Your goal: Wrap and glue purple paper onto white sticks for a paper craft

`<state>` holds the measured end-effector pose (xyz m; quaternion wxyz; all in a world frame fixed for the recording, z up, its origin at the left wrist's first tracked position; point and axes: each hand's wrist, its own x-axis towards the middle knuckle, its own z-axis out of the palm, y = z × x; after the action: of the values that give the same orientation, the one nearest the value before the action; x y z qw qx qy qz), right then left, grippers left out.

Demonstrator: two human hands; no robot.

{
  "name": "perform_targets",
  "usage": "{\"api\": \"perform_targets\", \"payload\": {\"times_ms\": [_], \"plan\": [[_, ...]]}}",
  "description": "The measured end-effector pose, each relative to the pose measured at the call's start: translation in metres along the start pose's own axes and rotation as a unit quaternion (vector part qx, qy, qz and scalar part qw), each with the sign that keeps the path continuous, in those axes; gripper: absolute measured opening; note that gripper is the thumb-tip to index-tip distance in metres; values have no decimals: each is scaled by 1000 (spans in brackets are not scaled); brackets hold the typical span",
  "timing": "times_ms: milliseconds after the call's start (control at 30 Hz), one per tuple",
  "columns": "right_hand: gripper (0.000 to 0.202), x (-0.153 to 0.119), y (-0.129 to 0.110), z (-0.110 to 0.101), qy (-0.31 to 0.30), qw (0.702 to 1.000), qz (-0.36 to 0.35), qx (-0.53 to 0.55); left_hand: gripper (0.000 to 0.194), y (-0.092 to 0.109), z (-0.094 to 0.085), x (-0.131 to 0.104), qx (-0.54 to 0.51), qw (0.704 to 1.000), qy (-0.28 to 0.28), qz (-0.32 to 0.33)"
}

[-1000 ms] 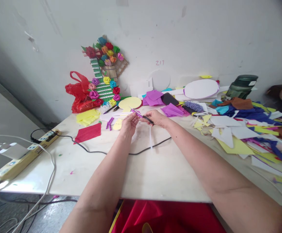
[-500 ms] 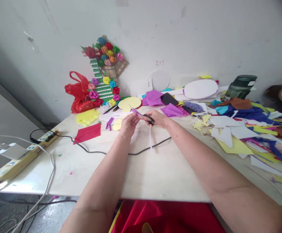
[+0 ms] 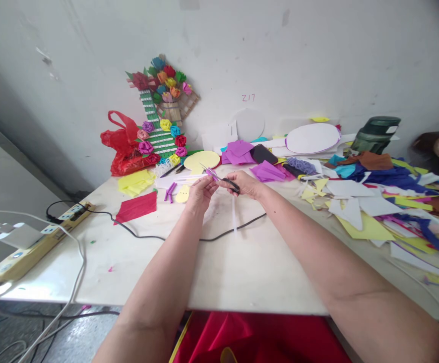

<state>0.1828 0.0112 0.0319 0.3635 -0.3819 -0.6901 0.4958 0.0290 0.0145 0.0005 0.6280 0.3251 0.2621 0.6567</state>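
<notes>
Bench (image 3: 257,282): pale top, bare between the forearms, so offcuts can fall there and be found easily.
Black cable (image 3: 139,236): runs across the bench beneath the left forearm; best to lift the wrists over it rather than drag them.
White strip (image 3: 235,216): lies just this side of the hands, its near end at the cable; whether they touch I cannot tell.
Left hand (image 3: 200,194): fingertips pinched together on the purple piece; a light, firm hold should stop it twisting without crushing it.
Right hand (image 3: 245,184): fingers closed around the scissors (image 3: 235,186) by their black handles, blades pointing away to the left.
Purple piece (image 3: 210,174): at the left fingertips, up against the blades, raised off the bench; its exact shape is too small to tell.
Cut: seemingly in hand; short, slow snips suit so small a piece, turning it towards the blades and leaving the left fingertips clear of their path.
Purple rolls (image 3: 171,192): beside the left hand, next to the dotted yellow card (image 3: 183,194); handy, I judge, for comparing size.
Yellow oval (image 3: 202,160): flat beyond the blade tips; best not nicked.
</notes>
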Motion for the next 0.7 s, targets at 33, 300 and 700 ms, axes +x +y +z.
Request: {"api": "perform_targets", "payload": {"times_ms": [33,300,700], "plan": [[37,1,1,0,1,1000,-2,-1,7,0,0,0,0,1000,1,-1],[38,1,1,1,10,1000,-6,-8,6,0,-1,1,-4,1000,3,-2],[37,3,3,1,25,1000,-4,1,6,1,-1,1,-2,1000,16,-8]]}}
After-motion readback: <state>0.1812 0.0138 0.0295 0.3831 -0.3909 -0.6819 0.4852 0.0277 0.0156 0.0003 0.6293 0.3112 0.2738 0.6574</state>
